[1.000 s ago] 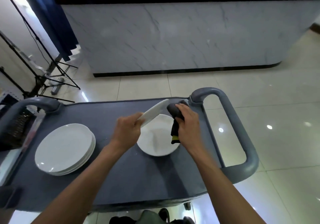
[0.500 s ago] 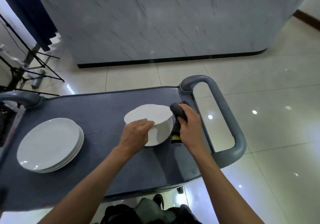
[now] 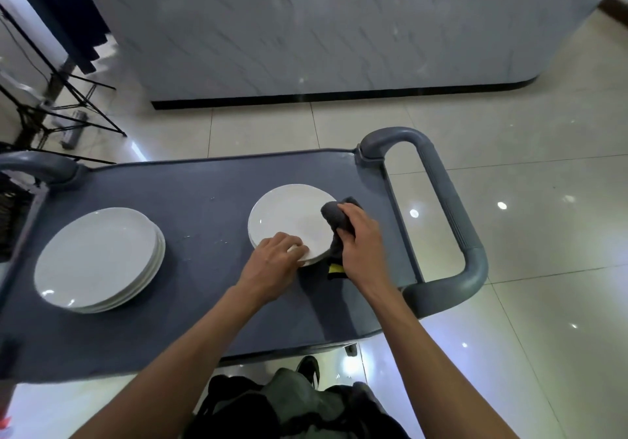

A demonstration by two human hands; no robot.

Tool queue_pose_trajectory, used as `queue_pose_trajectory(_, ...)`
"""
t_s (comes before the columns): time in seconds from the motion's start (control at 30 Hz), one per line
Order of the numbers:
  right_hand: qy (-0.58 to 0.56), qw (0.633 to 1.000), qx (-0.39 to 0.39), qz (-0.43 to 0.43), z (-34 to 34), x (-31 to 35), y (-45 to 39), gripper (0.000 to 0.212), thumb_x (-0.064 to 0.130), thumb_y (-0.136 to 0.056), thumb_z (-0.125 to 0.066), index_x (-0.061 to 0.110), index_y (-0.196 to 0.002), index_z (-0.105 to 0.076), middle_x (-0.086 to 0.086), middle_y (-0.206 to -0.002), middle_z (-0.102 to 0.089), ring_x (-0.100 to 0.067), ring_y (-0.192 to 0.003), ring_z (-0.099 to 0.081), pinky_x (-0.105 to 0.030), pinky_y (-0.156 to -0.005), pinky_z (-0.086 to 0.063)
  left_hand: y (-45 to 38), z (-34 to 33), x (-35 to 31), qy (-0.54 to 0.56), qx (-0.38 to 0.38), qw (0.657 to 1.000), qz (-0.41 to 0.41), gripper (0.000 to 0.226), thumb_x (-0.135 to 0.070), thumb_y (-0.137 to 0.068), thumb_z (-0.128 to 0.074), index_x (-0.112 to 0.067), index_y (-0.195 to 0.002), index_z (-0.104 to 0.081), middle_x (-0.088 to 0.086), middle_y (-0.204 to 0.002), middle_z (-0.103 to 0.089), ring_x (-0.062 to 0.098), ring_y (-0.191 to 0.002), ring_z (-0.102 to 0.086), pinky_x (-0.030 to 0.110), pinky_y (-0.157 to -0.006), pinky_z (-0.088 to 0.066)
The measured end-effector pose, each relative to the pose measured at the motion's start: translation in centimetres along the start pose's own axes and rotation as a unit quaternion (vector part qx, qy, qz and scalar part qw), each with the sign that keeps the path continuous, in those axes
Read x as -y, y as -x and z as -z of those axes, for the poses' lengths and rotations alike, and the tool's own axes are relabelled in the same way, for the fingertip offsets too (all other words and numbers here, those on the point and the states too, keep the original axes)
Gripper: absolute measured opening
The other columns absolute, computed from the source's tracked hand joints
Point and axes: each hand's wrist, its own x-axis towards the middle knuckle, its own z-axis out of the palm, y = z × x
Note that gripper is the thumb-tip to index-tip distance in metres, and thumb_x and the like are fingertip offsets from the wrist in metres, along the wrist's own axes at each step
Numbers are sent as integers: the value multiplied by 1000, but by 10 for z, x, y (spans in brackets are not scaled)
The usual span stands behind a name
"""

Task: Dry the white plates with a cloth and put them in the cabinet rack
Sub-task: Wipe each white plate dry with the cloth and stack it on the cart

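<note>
Two white plates (image 3: pixel 289 216) lie one on the other on the right part of the grey cart top (image 3: pixel 204 207). My left hand (image 3: pixel 273 260) grips the near rim of the upper plate. My right hand (image 3: pixel 360 240) holds a bunched dark grey cloth (image 3: pixel 334 218) with a yellow tag against the plates' right edge. A stack of several white plates (image 3: pixel 97 257) sits on the cart's left side, away from both hands.
The cart has a grey loop handle (image 3: pixel 452 207) on the right and another handle (image 3: pixel 37 167) at the left. A marble-faced counter (image 3: pixel 306 31) stands beyond on tiled floor. Black tripod legs (image 3: pixel 61 105) spread at the far left. My shoes and trousers show below the cart.
The plate my left hand held tilted up has come down flat onto the plate below it. My right hand with the cloth stays at the plates' right edge. The camera has tipped downward.
</note>
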Motion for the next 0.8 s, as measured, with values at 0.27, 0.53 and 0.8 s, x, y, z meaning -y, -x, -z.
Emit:
queue_pose_trajectory(0.27, 5, 1000, 27, -5, -3, -4, 11, 43, 2, -95, -58, 15, -136, -56, 0, -141, -54, -22, -123, -46, -39, -109, -39, 1, -12, 7, -9, 4, 1000, 1, 30, -5, -77, -78, -12, -105, -73, 8, -111, -69, 33, -99, -62, 41, -75, -50)
queue_pose_trajectory(0.53, 12, 999, 36, -4, -6, -4, 14, 43, 3, -95, -58, 16, -137, -55, 1, -143, -53, -21, -124, -45, -41, -110, -38, 2, -14, 9, -3, 7, 1000, -8, 26, -10, -82, -76, -10, -107, -72, 11, -113, -68, 35, -101, -61, 45, -76, -50)
queue_pose_trajectory(0.8, 25, 999, 42, 24, -14, 9, 7, 45, 0, -93, -59, 13, -136, -57, -1, -143, -53, -24, -125, -45, -40, -110, -38, 6, -8, 15, 13, 9, 1000, 8, 20, -24, -92, -68, -11, -107, -75, 5, -115, -70, 30, -106, -61, 42, -80, -48)
